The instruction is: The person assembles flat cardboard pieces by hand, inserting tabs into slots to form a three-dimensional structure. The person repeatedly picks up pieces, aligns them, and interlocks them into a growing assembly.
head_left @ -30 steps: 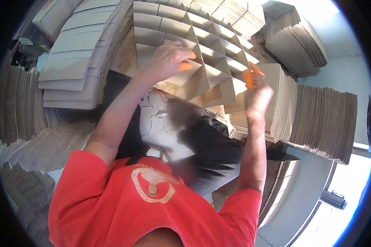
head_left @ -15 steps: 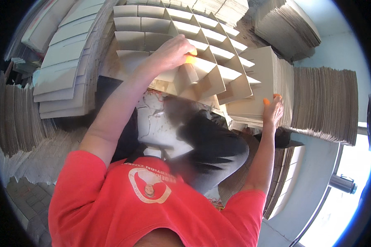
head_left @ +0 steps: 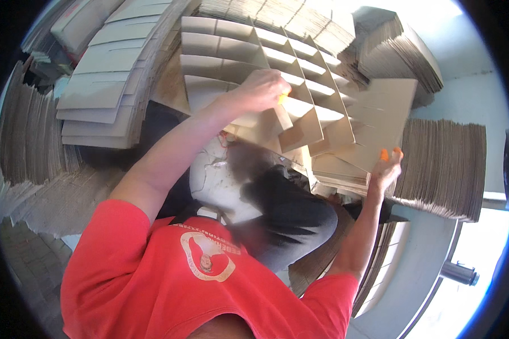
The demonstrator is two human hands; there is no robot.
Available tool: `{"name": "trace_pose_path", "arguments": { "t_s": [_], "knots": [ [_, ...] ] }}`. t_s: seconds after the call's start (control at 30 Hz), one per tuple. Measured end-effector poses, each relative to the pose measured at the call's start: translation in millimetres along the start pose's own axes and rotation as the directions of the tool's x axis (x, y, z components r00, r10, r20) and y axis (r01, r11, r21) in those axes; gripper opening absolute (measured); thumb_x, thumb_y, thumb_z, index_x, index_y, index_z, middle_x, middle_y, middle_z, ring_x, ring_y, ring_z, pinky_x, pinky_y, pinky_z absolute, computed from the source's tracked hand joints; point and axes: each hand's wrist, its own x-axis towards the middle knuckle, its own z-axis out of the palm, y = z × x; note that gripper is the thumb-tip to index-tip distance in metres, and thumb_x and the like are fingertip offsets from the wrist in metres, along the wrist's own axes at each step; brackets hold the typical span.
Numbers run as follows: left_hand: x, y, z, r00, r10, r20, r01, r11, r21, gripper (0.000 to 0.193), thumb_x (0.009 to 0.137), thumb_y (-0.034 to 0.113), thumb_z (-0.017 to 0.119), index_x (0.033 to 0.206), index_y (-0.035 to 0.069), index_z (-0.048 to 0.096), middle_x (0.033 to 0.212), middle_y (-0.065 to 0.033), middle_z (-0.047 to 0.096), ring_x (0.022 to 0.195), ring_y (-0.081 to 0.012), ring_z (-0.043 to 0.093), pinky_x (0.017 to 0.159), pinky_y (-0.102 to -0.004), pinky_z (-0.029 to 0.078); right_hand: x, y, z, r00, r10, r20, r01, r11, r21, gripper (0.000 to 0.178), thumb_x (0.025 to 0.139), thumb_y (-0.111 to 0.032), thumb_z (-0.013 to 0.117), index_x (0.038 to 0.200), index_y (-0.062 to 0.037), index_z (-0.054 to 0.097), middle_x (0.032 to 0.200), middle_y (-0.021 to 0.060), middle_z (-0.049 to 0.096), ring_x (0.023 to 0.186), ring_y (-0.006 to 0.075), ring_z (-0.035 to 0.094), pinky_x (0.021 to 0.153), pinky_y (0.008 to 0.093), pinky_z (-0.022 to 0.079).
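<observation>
A cardboard divider grid point(head_left: 218, 46) of interlocked slotted strips stands in front of me, its crossing strips forming rows of cells. My left hand point(head_left: 266, 90) is closed on one of its strips near the near edge, with an orange cover on a fingertip. To the right, my right hand point(head_left: 387, 170) pinches the near right corner of a flat slotted cardboard sheet point(head_left: 385, 107), with orange covers on its fingertips. That sheet lies slanted over a stack of cardboard sheets point(head_left: 342, 174), beside the grid's right side.
A tall row of cardboard sheets point(head_left: 444, 164) stands at the right, with another stack point(head_left: 398, 53) behind it. Slotted sheets point(head_left: 99, 73) are piled at the left, and more stacks point(head_left: 37, 124) stand beyond. A pale wall point(head_left: 464, 96) bounds the right side.
My right hand has drawn the slotted sheet off the stack, moving it slightly right and turning it. My left hand keeps its grip on the grid. The whole view has shifted a little.
</observation>
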Motion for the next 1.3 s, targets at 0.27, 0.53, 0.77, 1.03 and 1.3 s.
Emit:
{"name": "trace_pose_path", "arguments": {
  "t_s": [0.27, 0.53, 0.77, 1.03, 1.3],
  "knots": [
    [-53, -8, -71, 0.919, 0.007, -0.394, 0.016, 0.998, 0.053, 0.032, 0.081, 0.021, 0.075, 0.110, 0.008, 0.069, 0.092, -0.0092, 0.069, 0.087, -0.0227, 0.064, 0.078, -0.0383, 0.053, 41, -151, -105, 0.953, -0.183, -0.243, 0.276, 0.856, 0.437, 0.048, 0.085, -0.005, 0.072, 0.132, -0.0059, 0.060, 0.104, 0.0062, 0.073, 0.080, 0.0063, 0.067, 0.064, 0.0235, 0.056],
    [-111, -29, -85, 0.925, -0.292, -0.242, 0.301, 0.954, 0.002, 0.021, 0.077, 0.015, 0.075, 0.096, 0.008, 0.072, 0.080, -0.0112, 0.065, 0.081, -0.0299, 0.062, 0.073, -0.0417, 0.050, 19, -254, -71, 0.901, -0.420, 0.106, 0.217, 0.650, 0.728, 0.051, 0.083, 0.004, 0.070, 0.132, -0.0064, 0.060, 0.099, 0.0055, 0.072, 0.090, 0.0073, 0.064, 0.089, 0.0280, 0.054],
    [-116, -43, -68, 0.934, -0.240, -0.264, 0.222, 0.970, -0.097, 0.006, 0.078, 0.006, 0.068, 0.084, 0.007, 0.070, 0.075, -0.0086, 0.064, 0.077, -0.0297, 0.060, 0.069, -0.0419, 0.048, 19, -290, -46, 0.823, -0.537, 0.184, 0.300, 0.686, 0.663, 0.048, 0.084, 0.005, 0.069, 0.131, -0.0033, 0.060, 0.083, 0.0037, 0.069, 0.080, 0.0058, 0.063, 0.081, 0.0270, 0.055],
    [-115, -41, -65, 0.914, -0.270, -0.303, 0.266, 0.962, -0.054, 0.004, 0.079, 0.005, 0.066, 0.082, 0.007, 0.069, 0.075, -0.0090, 0.064, 0.076, -0.0310, 0.059, 0.068, -0.0418, 0.046, 23, -303, -38, 0.848, -0.496, 0.186, 0.256, 0.690, 0.677, 0.031, 0.084, 0.003, 0.070, 0.116, 0.0024, 0.066, 0.073, 0.0006, 0.064, 0.071, 0.0030, 0.056, 0.067, 0.0217, 0.049],
    [-112, -41, -63, 0.900, -0.281, -0.332, 0.268, 0.960, -0.087, 0.009, 0.077, 0.001, 0.064, 0.083, 0.005, 0.068, 0.072, -0.0127, 0.062, 0.078, -0.0332, 0.060, 0.072, -0.0458, 0.048, 4, -315, -13, 0.803, -0.551, 0.226, 0.333, 0.730, 0.597, 0.034, 0.081, 0.004, 0.072, 0.115, 0.0030, 0.067, 0.070, 0.0013, 0.060, 0.064, 0.0023, 0.050, 0.057, 0.0209, 0.045]
  ]
}}
